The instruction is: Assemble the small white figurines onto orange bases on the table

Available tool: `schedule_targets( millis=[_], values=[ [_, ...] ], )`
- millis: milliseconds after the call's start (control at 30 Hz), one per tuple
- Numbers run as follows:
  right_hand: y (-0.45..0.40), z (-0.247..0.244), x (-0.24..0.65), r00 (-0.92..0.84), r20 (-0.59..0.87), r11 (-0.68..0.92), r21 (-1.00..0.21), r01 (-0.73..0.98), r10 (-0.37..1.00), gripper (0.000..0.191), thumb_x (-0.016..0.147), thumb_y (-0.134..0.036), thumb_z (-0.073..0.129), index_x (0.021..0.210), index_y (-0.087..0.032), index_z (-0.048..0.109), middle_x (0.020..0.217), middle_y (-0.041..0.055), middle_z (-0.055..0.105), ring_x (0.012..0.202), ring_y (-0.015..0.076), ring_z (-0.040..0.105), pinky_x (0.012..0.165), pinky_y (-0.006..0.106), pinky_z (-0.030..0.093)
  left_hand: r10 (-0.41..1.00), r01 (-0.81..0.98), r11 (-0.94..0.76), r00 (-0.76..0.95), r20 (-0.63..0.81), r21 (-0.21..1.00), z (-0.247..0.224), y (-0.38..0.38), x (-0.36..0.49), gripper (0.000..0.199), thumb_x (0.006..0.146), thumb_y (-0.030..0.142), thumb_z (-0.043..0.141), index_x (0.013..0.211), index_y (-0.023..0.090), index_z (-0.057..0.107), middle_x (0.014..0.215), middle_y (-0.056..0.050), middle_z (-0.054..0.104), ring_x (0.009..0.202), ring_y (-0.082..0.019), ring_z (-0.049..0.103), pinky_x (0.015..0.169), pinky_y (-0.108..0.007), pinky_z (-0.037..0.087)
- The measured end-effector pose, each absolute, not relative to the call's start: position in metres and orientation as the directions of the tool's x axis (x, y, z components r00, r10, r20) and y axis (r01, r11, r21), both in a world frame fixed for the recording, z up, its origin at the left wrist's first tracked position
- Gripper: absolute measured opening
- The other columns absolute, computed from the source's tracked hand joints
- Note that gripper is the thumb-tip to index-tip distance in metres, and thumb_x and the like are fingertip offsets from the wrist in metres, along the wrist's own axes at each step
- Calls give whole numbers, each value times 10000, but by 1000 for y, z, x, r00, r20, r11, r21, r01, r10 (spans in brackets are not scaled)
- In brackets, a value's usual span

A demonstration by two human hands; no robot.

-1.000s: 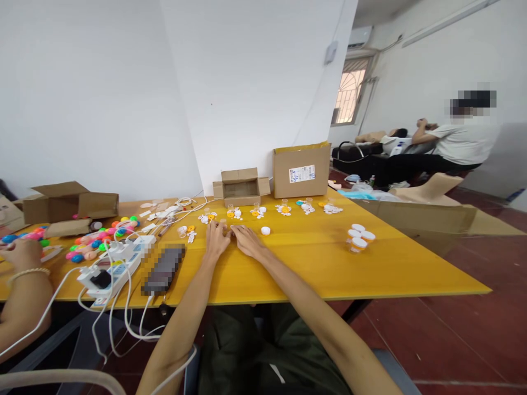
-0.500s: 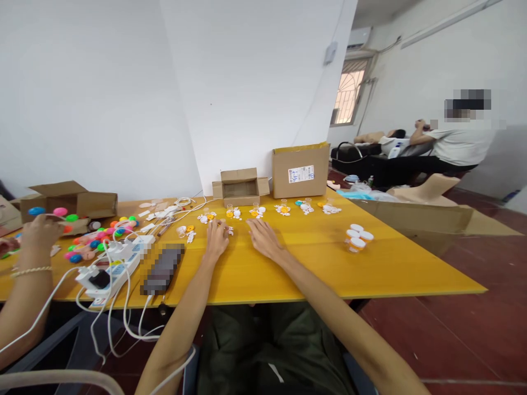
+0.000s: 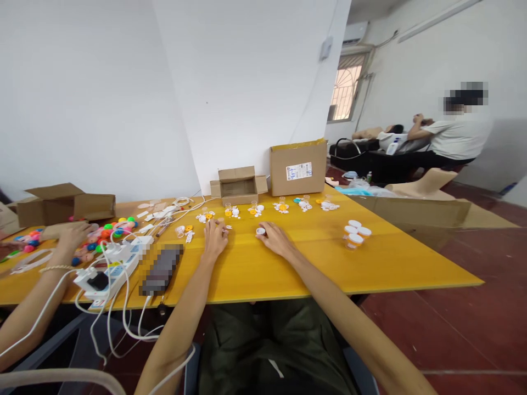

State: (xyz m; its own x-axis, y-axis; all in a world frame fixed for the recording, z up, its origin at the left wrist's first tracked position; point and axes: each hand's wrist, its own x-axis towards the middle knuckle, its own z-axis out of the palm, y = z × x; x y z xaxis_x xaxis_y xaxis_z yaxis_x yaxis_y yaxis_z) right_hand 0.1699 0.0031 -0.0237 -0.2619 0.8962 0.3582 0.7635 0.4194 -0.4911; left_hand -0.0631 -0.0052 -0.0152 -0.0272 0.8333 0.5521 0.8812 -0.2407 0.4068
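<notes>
My right hand [image 3: 276, 240] lies low over the table's middle, thumb and fingers closed on a small round tub [image 3: 261, 232] with a white rim. To its left, my left hand [image 3: 215, 239] rests on the tabletop with its fingers spread, close to small white printed pieces [image 3: 229, 226]. Whatever lies under its fingertips is hidden. Behind both hands runs a row of small piles, each with white pieces, a yellow ring [image 3: 228, 212] or similar part, and a clear cup [image 3: 254, 205]. Another clear cup [image 3: 180, 231] lies left of my left hand, beside a yellow ring [image 3: 189, 228].
Several white-lidded tubs [image 3: 354, 235] stand grouped at right. An open carton [image 3: 239, 189] and a taped box [image 3: 298, 170] are at the back. Left are a phone [image 3: 162, 269], a cabled power strip [image 3: 134, 255], colourful balls [image 3: 107, 233] and another person's hand [image 3: 74, 236].
My right hand has shifted slightly right and now holds the small tub. My left hand has barely moved. The other person's hand has moved right, over the colourful balls.
</notes>
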Motion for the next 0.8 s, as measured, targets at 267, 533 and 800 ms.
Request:
schedule_targets(
  millis=[267, 533, 800],
  values=[
    [-1, -28, 152, -347, 401, 526, -554, 646, 848, 315, 824, -163, 693, 1126, -244, 656, 1150, 63, 702, 1078, 216, 655, 942, 357, 499, 822, 801, -497, 312, 477, 332, -14, -14, -44, 308, 793, 162, 615, 1082, 269, 626, 1103, -63, 601, 1119, -279, 532, 1002, -460, 442],
    [-9, -24, 152, -398, 438, 591, -603, 535, 806, 308, 815, -163, 678, 1112, -242, 659, 1098, 48, 719, 990, 201, 674, 887, 337, 513, 823, 692, -563, 417, 386, 452, -16, -17, -39, 340, 805, 239, 637, 1143, 250, 597, 1089, -67, 643, 1066, -259, 593, 992, -428, 475],
    [-8, -26, 151, -407, 459, 613, -584, 532, 790, 128, 862, -185, 620, 963, -224, 690, 976, 32, 738, 889, 181, 677, 802, 280, 506, 841, 600, -541, 399, 366, 590, -25, -10, -38, 366, 804, 293, 680, 1152, 238, 583, 1064, -54, 682, 1010, -229, 637, 960, -407, 514]
  ],
)
